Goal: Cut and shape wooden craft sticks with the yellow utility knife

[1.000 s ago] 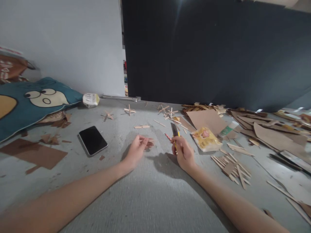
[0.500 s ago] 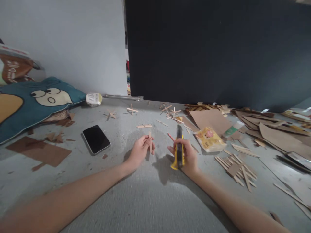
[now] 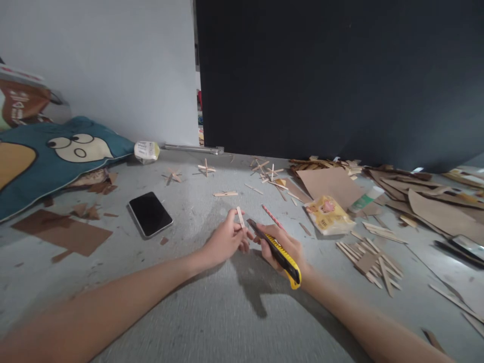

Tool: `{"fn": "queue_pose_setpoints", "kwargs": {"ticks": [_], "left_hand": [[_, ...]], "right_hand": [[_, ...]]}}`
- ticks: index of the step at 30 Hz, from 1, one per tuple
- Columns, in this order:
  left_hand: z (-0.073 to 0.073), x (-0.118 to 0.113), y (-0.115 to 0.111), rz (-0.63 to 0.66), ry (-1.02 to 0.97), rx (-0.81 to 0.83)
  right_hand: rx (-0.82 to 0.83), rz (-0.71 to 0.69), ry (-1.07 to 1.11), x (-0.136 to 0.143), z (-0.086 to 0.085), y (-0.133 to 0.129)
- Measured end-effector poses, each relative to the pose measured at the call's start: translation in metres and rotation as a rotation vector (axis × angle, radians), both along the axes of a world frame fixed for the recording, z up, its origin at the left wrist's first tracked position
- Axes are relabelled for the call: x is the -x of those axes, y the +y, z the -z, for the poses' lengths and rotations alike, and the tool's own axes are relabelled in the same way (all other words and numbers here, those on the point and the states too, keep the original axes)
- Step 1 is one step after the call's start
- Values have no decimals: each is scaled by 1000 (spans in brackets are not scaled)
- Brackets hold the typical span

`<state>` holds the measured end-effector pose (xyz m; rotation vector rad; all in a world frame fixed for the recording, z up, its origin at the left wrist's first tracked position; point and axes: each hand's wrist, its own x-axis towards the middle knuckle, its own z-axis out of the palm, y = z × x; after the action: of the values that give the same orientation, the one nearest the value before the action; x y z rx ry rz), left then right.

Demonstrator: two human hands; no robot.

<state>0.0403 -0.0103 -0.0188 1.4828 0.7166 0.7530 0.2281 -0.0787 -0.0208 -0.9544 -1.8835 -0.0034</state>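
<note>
Between the fingers of my left hand [image 3: 226, 236] is a short wooden popsicle stick [image 3: 240, 217], tilted with its top end free. My right hand [image 3: 284, 247] is closed around a yellow and black utility knife [image 3: 282, 254]. The knife's tip points up and left, close beside the stick; whether the two touch I cannot tell. Beyond my right hand lies a red and white striped straw or stick [image 3: 271, 215]. Another flat wooden stick [image 3: 226, 193] rests on the floor just past my left hand.
A tablet or large phone [image 3: 150, 214] lies to the left, near brown cardboard [image 3: 62, 231] and a blue pillow [image 3: 64, 156]. Crossed-stick pieces [image 3: 206, 168] stand farther back. On the right are a yellow packet [image 3: 328, 216], a glue stick [image 3: 365, 199], and a pile of sticks [image 3: 372, 262].
My right hand has turned the knife from upright to slanting, its tip now near the stick. My left hand has shifted slightly right and tilted the stick.
</note>
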Motion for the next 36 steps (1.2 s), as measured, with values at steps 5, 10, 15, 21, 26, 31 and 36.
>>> {"fn": "queue_pose_setpoints", "kwargs": {"ticks": [5, 10, 15, 21, 26, 31, 36], "left_hand": [[0, 1, 0, 22, -18, -4], [-2, 1, 0, 32, -15, -4], [1, 1, 1, 47, -23, -6], [4, 3, 2, 48, 6, -29], [4, 3, 2, 51, -11, -28], [6, 2, 2, 51, 10, -44], [9, 1, 4, 53, 34, -58]], "right_hand": [[-30, -40, -72, -1, -6, 1], [-23, -59, -89, 0, -8, 2], [0, -69, -88, 0, -7, 2], [-3, -77, -80, 0, -8, 2], [1, -78, -95, 1, -10, 2], [44, -68, -96, 1, -10, 1], [154, -35, -33, 0, -5, 2]]}}
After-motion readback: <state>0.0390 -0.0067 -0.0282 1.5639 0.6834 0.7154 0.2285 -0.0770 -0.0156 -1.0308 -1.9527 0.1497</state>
